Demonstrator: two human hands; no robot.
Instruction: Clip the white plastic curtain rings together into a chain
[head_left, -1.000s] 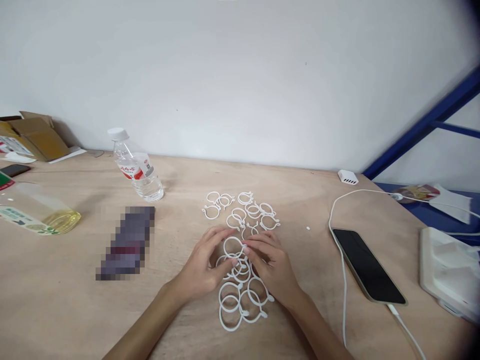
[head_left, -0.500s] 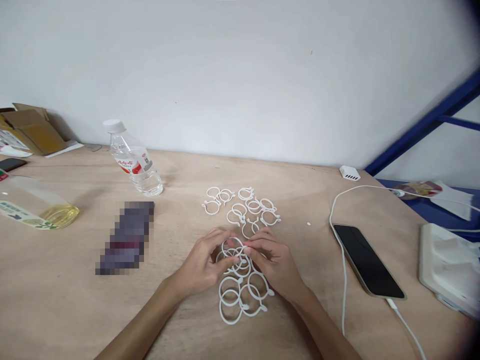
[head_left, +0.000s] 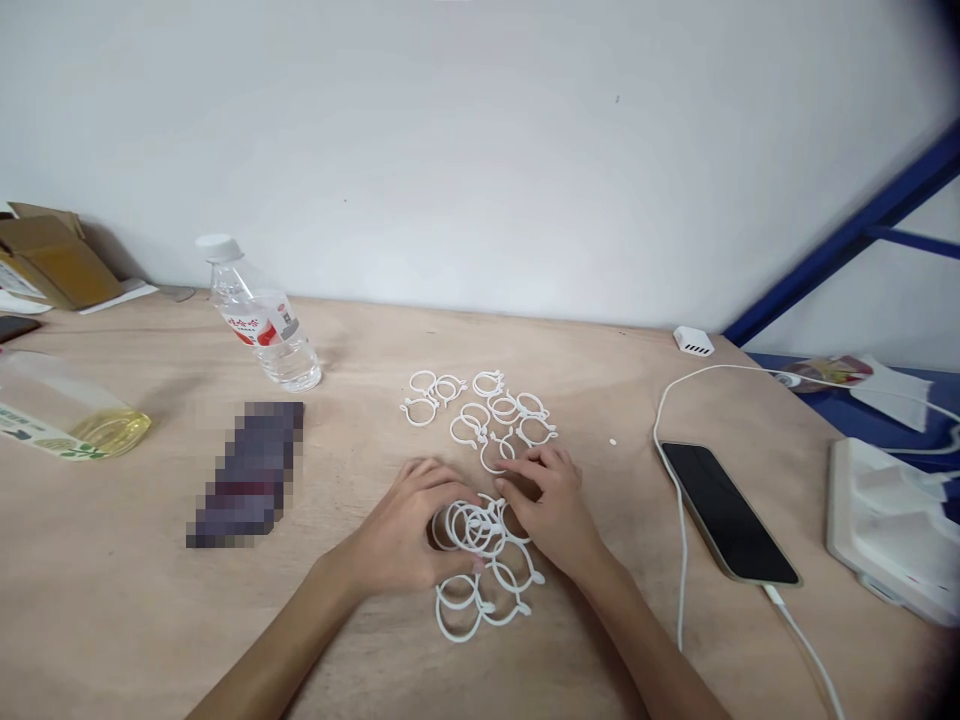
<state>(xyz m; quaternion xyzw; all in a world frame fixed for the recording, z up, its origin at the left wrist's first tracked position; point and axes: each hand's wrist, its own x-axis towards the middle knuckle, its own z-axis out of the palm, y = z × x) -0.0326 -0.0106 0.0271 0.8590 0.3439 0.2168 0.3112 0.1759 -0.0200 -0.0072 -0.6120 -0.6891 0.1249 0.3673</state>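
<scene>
Rings [head_left: 487, 607] overlap at six o'clock, so handle gently, left hand [head_left: 411, 525] and right hand [head_left: 553, 508] both having fingers apart.

Wooden table [head_left: 360, 660] carries white rings [head_left: 474, 524], water bottle [head_left: 264, 330], bottle with yellow liquid [head_left: 71, 408], plugged-in phone [head_left: 731, 515], pixelated dark item [head_left: 251, 470].
</scene>
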